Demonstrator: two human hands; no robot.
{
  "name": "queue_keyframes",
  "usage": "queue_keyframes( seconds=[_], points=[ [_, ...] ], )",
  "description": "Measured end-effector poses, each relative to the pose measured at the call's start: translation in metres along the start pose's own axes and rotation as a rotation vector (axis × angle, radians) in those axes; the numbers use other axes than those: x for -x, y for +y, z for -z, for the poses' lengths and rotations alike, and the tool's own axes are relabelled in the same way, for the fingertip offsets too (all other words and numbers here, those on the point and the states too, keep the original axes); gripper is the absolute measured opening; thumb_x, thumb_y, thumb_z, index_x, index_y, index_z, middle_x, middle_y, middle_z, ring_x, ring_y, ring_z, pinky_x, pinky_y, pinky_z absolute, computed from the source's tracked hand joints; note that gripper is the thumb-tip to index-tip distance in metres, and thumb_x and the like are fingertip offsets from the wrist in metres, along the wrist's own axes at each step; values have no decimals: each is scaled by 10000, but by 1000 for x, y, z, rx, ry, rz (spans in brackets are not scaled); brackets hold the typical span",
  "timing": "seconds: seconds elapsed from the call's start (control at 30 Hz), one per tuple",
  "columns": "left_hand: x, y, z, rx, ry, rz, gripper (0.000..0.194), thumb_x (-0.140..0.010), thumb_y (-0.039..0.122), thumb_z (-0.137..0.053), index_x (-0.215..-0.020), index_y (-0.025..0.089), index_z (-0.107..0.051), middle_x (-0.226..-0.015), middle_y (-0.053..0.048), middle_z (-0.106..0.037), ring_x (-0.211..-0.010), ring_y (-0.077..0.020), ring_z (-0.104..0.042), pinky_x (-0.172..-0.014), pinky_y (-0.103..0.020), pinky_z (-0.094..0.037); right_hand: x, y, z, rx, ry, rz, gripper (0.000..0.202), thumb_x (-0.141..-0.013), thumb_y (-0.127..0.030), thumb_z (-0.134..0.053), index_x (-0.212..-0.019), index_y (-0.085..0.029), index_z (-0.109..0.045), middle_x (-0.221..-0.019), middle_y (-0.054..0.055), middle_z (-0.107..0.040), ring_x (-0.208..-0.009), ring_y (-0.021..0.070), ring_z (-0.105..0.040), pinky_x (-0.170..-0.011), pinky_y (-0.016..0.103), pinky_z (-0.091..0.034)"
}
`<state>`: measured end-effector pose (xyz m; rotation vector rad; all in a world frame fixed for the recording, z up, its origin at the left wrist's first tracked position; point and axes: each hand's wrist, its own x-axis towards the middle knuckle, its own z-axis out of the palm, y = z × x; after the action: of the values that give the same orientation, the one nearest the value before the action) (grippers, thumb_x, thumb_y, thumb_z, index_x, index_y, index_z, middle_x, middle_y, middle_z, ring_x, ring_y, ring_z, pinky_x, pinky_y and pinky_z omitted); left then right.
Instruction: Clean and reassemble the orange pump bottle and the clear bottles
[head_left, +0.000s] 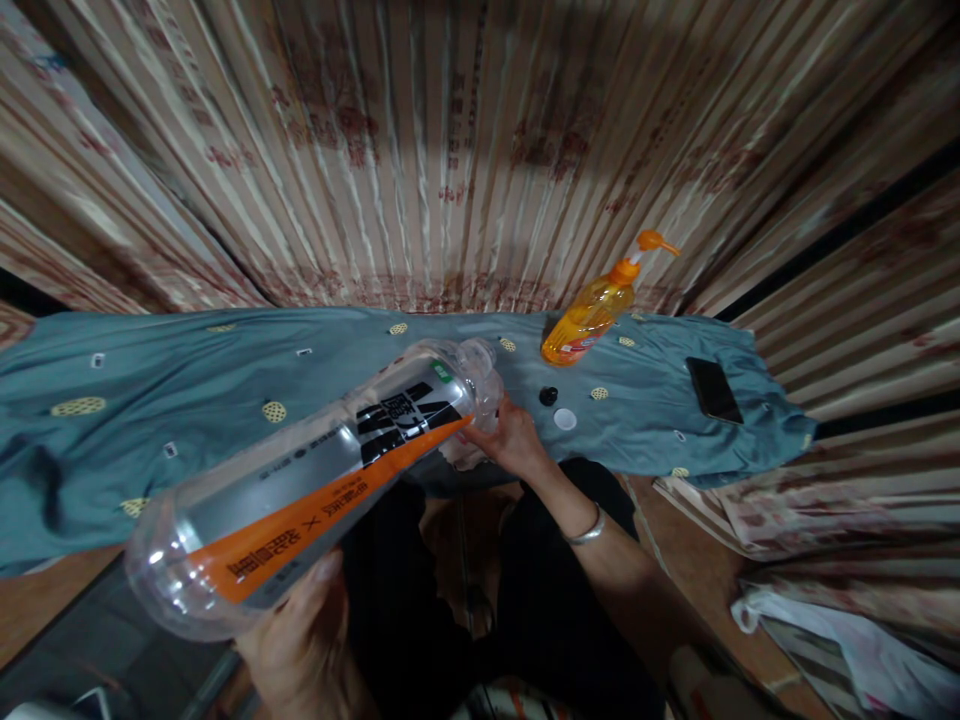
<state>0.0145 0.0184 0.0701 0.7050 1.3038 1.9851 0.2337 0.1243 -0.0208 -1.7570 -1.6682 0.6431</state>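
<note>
The left hand (300,620) supported the large clear plastic bottle (322,490) near its base, thumb along the orange-and-silver label, other fingers hidden beneath. The bottle lay tilted in the air above the cloth-covered tabletop (330,350), neck pointing away to the right. There the right hand (514,440) had its fingers curled in, apparently pinching a clear plastic piece (491,393) beside the neck; whether the two were joined could not be told. The step looked like handling the bottle's neck end; the next move seemed to call for a steady base and careful finger work there. A black cap (548,396) and a white disc (565,419) lay nearby.
</note>
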Motion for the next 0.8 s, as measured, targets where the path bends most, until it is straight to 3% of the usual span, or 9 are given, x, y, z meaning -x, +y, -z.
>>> queue_keyframes(
  seconds=[0.2, 0.53, 0.8],
  points=[
    [-6, -5, 1, 71, 43, 5, 797, -393, 243, -1106, -1116, 530, -930, -1547, 117, -816, -1740, -401, -514, -1469, -637, -356, -1, 3, -2, -2, 13, 42, 607, -909, -550, -963, -1373, -208, -772, -1186, 143, -922, -1117, 395, -909, -942, 468, -721],
    [-3, 1, -1, 69, 43, 26, 716, -377, 292, -1139, -1023, 534, -947, -1570, 132, -801, -1754, -447, -483, -1480, -676, -326, -1, 0, 0, 9, 2, 12, 622, -914, -564, -962, -1380, -199, -772, -1187, 145, -918, -1138, 401, -908, -960, 474, -720],
    [-7, -5, 4, 51, 34, -1, 799, -404, 331, -1145, -1149, 536, -941, -1573, 101, -806, -1754, -438, -488, -1464, -662, -368, 0, 0, -1, -13, 17, 30, 564, -913, -499, -969, -1369, -226, -778, -1191, 126, -928, -1128, 377, -910, -963, 450, -712]
  ],
)
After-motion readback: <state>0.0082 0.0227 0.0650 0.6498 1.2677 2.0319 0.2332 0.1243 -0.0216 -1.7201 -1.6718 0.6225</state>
